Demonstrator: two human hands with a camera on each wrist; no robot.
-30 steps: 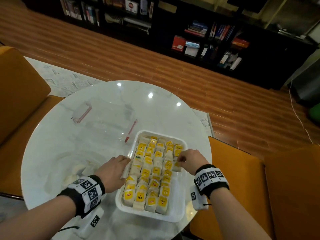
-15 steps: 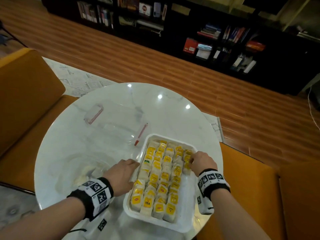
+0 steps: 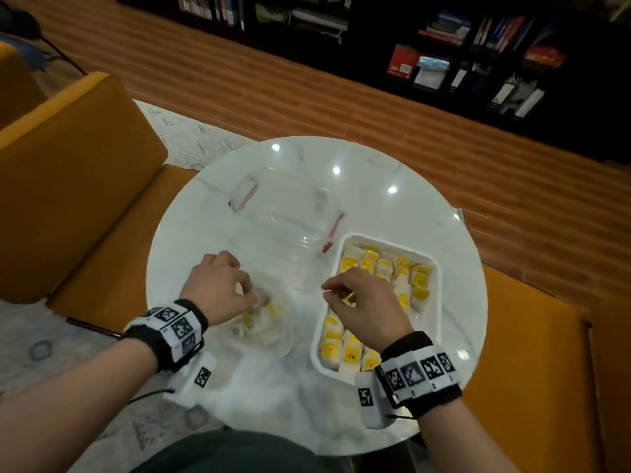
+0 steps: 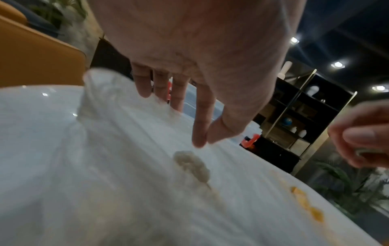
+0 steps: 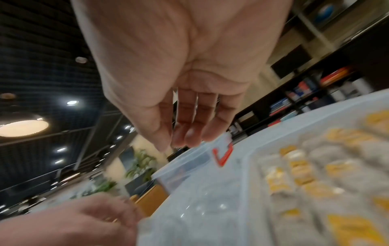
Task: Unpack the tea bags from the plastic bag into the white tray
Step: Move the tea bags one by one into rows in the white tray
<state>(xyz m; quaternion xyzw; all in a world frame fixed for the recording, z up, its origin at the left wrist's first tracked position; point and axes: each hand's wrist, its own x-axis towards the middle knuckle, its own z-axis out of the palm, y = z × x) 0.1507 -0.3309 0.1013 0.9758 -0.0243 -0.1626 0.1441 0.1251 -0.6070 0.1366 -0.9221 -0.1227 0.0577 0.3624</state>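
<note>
My left hand (image 3: 218, 288) hangs over the clear plastic bag (image 3: 273, 254) on the bench (image 3: 392, 165), just left of the white tray (image 3: 435, 302), index fingertip (image 4: 197, 141) and thumb meeting narrow on the film; whether they hold it I cannot tell. My right hand (image 3: 365, 308) hovers over the tray's left edge, fingers loosely curled, holding nothing. The remaining tea bags (image 3: 259, 315) sit inside the bag beside the tray, so I'd pin the bag with the left and reach in with the right, taking a few at once.

- A lounge or library-like room: dark bookshelves (image 3: 478, 63) full of books along the wall.
- Wood plank floor (image 3: 307, 97), mustard sofa seats (image 3: 78, 186), round white tabletop (image 3: 358, 158).
</note>
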